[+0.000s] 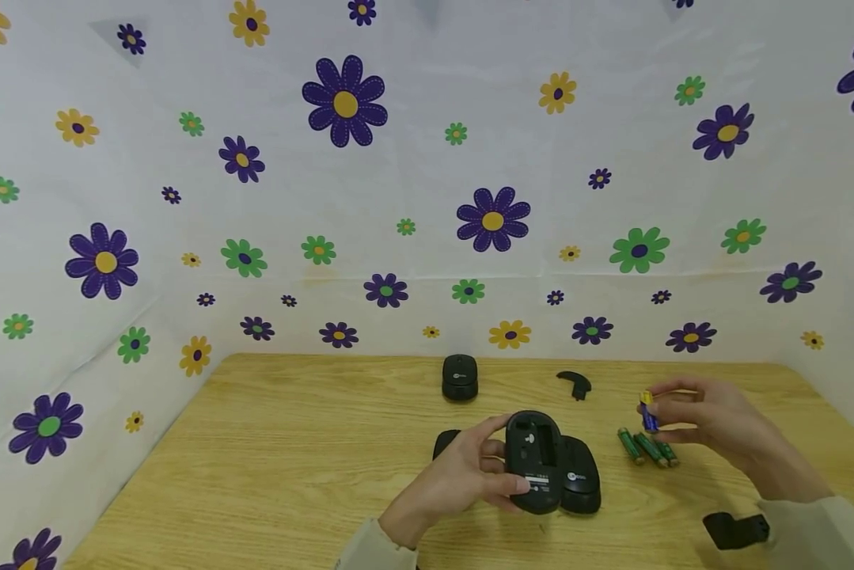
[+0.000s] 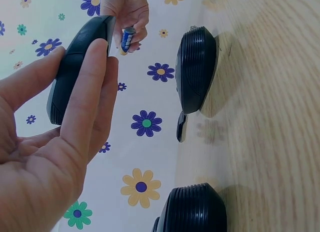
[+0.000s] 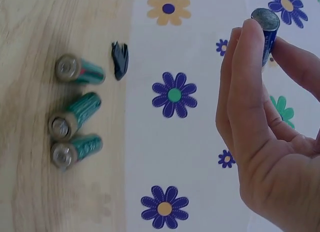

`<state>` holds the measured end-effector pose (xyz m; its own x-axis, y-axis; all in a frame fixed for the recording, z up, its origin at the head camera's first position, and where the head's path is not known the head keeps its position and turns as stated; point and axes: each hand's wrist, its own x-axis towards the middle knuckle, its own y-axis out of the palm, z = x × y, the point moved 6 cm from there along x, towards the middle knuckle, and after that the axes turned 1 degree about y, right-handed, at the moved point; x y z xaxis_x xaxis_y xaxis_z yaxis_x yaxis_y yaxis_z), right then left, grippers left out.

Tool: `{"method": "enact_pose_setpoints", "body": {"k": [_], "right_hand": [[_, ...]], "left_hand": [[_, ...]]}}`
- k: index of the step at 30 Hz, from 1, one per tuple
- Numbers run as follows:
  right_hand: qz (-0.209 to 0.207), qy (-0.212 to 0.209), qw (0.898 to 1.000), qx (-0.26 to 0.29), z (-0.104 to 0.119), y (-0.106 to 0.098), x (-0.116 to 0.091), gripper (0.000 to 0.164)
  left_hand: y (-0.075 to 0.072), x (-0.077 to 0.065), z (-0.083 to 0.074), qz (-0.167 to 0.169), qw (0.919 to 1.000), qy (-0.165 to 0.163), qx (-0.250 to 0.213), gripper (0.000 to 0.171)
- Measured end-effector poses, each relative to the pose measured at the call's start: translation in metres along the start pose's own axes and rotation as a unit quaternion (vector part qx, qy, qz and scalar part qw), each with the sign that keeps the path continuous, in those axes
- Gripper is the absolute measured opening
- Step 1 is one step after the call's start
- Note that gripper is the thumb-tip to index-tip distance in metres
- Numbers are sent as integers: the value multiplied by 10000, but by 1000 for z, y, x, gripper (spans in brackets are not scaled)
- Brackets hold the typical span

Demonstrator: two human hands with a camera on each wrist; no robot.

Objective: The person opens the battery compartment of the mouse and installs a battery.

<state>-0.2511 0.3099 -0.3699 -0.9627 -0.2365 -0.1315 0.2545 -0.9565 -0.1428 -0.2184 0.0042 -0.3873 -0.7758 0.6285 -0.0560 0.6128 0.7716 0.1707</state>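
My left hand (image 1: 462,469) grips a black computer mouse (image 1: 525,507), its underside turned toward the head camera with the long battery slot uncovered. In the left wrist view the fingers and thumb hold the mouse (image 2: 75,67) by its sides. A blue and yellow battery (image 1: 650,418) is pinched between the thumb and fingers of my right hand (image 1: 719,416), raised over the table. Three green batteries (image 1: 652,451) lie side by side just below that hand, and they also show as green batteries (image 3: 80,112) in the right wrist view.
Behind the held mouse sit a second black mouse (image 1: 582,479) and another dark rounded one (image 1: 444,442), partly hidden by the left hand. Farther back stands a black mouse (image 1: 460,377). A curved black cover piece (image 1: 576,384) lies to its right. Flowered cloth (image 1: 398,182) hangs around the wooden table (image 1: 291,443).
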Motion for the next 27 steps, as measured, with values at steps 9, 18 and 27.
{"method": "enact_pose_setpoints", "body": {"k": [9,18,27], "right_hand": [[-38,-164,9994,-303,15,20,0,15],[408,-482,9977,242,22,32,-1,17],[680,-866,9933,346,28,46,2,20]], "left_hand": [[0,-1,-4,-9,10000,48,-55,83],[0,-3,-6,1,10000,57,-73,82],[-1,-3,-6,-1,9999,82,-108,81]]}}
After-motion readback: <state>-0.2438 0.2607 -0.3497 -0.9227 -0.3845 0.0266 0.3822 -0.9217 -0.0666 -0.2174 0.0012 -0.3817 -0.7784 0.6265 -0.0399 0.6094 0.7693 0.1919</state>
